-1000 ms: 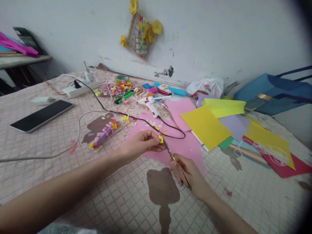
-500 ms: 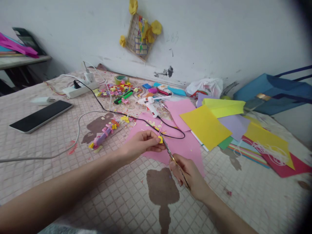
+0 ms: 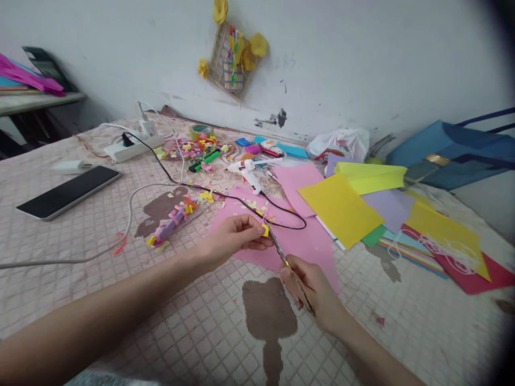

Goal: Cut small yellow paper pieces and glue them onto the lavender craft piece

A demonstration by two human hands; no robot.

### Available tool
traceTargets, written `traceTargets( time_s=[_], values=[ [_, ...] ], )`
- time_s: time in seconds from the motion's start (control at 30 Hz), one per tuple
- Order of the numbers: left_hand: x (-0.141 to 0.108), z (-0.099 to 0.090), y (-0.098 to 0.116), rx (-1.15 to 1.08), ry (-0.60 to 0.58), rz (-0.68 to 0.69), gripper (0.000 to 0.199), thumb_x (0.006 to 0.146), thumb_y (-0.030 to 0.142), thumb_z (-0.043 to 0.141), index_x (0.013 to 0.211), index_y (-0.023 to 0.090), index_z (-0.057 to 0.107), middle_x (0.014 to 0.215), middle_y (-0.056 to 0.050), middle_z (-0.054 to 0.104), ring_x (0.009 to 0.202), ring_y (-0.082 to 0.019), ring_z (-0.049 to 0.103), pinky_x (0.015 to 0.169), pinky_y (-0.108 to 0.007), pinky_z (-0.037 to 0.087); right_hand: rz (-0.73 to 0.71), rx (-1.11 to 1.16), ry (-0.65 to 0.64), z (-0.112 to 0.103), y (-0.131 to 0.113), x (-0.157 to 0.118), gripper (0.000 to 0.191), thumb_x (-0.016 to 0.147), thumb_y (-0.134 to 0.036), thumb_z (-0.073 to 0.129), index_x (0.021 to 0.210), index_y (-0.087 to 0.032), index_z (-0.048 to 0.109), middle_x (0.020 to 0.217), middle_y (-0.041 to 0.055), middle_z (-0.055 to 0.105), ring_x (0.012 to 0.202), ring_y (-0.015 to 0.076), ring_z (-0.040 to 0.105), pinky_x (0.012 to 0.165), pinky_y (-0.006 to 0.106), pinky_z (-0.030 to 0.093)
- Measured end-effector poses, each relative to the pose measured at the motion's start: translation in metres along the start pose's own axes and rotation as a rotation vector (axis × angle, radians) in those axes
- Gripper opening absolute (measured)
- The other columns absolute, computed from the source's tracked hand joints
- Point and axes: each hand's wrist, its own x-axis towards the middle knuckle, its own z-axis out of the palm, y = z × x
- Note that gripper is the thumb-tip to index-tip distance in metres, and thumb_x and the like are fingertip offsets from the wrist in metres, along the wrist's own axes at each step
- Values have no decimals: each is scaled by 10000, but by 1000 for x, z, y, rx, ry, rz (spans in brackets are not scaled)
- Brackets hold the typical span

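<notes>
Between the thumb and fingers of my left hand is a small yellow paper piece. My right hand is closed round the handles of the scissors, whose blades point up and left to the edge of the yellow piece. Both hands are over the near part of a pink sheet, which has small paper scraps on it. Behind them lies a white glue gun with a black cord. A purple strip with pink and yellow paper flowers rests left of my left hand.
On the left are a black phone and a white power strip with cables. Coloured sheets and white string spread to the right. A green cutter, tape roll and blue bag are further back.
</notes>
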Motion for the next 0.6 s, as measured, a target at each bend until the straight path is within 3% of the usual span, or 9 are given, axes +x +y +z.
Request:
traceTargets(
  time_s=[0.37,0.6],
  values=[
    [-1,-2,4,48,-9,2,178,745,252,671,748,116,555,793,-65,685,752,-135,655,730,-264,480,19,31,10,1,3,2,395,847,-522,463,632,-199,390,480,-70,359,429,84,346,404,198,255],
    [-2,-2,10,15,-53,-4,173,759,251,660,742,124,544,822,-63,683,743,-125,649,736,-264,472,52,270,-83,1,0,0,432,844,-607,388,705,-198,412,491,-79,357,413,82,328,412,209,273]
  ],
)
